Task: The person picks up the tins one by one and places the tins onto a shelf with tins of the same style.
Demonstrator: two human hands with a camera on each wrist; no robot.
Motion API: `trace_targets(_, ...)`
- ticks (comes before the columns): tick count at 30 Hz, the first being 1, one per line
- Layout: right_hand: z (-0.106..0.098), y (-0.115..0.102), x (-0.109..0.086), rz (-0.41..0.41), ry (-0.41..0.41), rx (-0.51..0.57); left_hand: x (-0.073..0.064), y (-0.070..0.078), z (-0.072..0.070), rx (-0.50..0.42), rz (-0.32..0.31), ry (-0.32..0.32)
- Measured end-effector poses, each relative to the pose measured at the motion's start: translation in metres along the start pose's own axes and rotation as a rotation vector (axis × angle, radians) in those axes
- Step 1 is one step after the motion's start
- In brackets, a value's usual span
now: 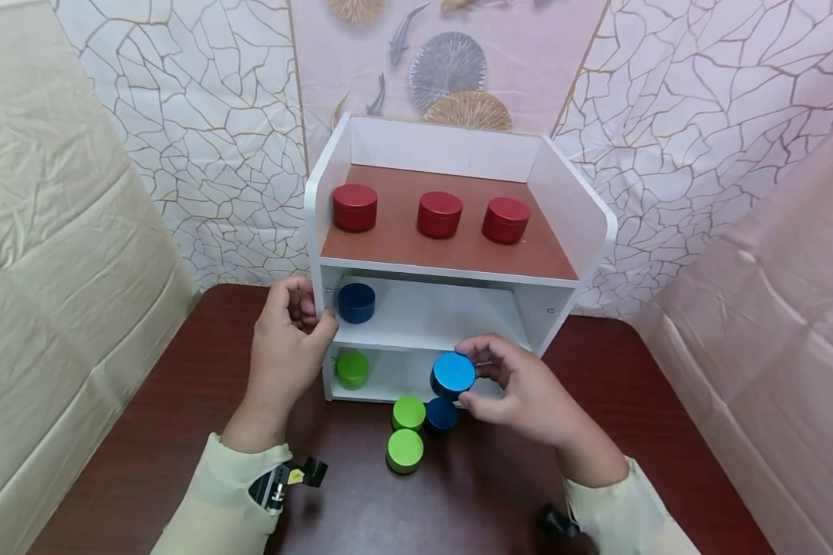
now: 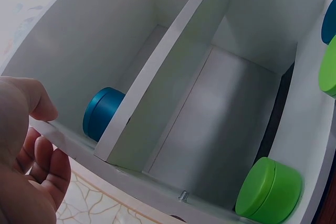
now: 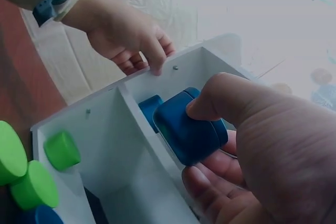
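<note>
One glossy blue, round, metallic-looking tin (image 1: 453, 374) is in the right hand (image 1: 521, 389), whose thumb and fingers pinch its sides. It is just in front of the white three-tier shelf unit (image 1: 576, 208); its flat top shines bright blue in the head view, while its side looks much darker. In the right wrist view a thin seam rings it near one end. The left hand (image 1: 286, 347) grips the unit's left side panel, thumb at the front edge and fingers curled outside.

On the unit's top tier sit three red round tins (image 1: 440, 215); at the left of its middle tier, a dark blue round tin (image 1: 356, 303); below that, a lime-green round tin (image 1: 352, 370). Before the unit, two bright green round tins (image 1: 405, 451) and a navy round tin (image 1: 441, 415) rest on the dark reddish table (image 1: 361, 509).

Fingers hide part of the held tin, which overlaps the navy one in the head view. Tins at the left wrist view's right edge are cut off. A dark object (image 1: 558, 523) by the right cuff is too blurred to name.
</note>
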State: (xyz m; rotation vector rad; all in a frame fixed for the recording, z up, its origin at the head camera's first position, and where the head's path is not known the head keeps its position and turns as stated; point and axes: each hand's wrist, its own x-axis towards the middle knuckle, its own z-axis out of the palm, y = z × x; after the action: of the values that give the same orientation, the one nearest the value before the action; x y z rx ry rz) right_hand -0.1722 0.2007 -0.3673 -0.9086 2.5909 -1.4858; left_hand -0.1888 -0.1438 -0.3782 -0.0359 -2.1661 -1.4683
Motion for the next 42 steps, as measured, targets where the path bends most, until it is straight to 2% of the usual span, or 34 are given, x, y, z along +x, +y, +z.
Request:
trace_targets(11, -0.010, -0.010, 0.027, 0.066, 0.007, -0.037, 0.000, 0.001, -0.001, 0.000, 0.001, -0.001)
trace_targets(21, -0.015, -0.012, 0.052, 0.085, 0.028, -0.082, 0.000, 0.000, 0.000, 0.002, 0.008, -0.004)
trace_targets(30, -0.013, -0.007, 0.071, 0.126, 0.036, -0.168, 0.001, -0.001, -0.001, -0.001, 0.008, -0.006)
trace_targets(42, -0.009, 0.000, 0.089, 0.168, 0.044, -0.151, 0.002, -0.003, -0.001, -0.006, 0.013, -0.005)
